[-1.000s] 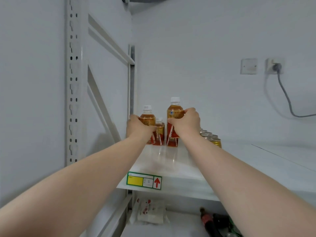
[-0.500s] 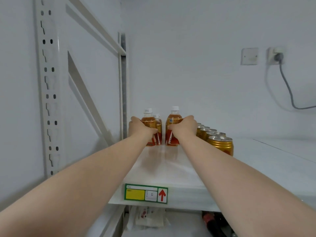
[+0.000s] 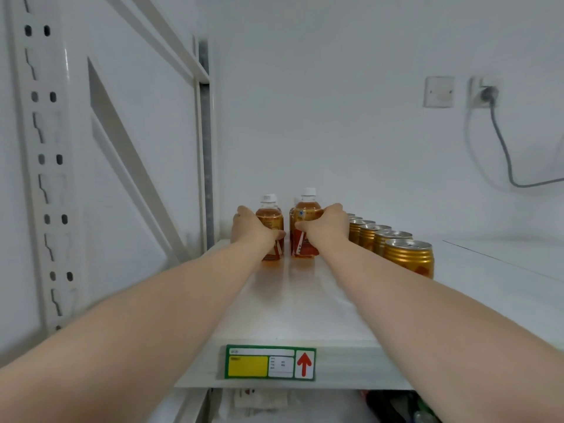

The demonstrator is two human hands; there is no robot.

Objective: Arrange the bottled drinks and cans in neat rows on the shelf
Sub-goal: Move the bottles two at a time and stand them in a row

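**Both hands gripping bottles at the back left of the shelf**

Left hand (image 3: 253, 230): fingers curl round the left bottle (image 3: 271, 219) at label height, with the thumb (image 3: 279, 235) across its front. Right hand (image 3: 326, 227): fingers (image 3: 334, 208) wrap the shoulder of the right bottle (image 3: 306, 209), with the thumb on the near side. We read both as full grasps, nothing slack.

Both bottles stand upright on the shelf (image 3: 305, 303), white caps up and a narrow gap between them. They sit far back, near the rear post (image 3: 205, 148). A sliver of a third bottle shows behind the right one; we cannot tell how many more are there.

Our guess is that the low side grip is for sliding or nudging each bottle without tipping it. One hand per bottle lets the pair be squared up together into two lines.

Just right of the right hand, the cans (image 3: 409, 259) run front to back in a single file, touching or nearly so. We judge that row finished, so the bottles are probably being lined up parallel to it. The right wrist is close to the cans, so there is a bump risk.

Further out we see a price label (image 3: 270, 362) on the shelf lip, a slotted upright (image 3: 42, 178) on the left, and a wall switch (image 3: 438, 91) with a plugged socket (image 3: 485, 93) on the right. The items on the lower level are too blurred to name.
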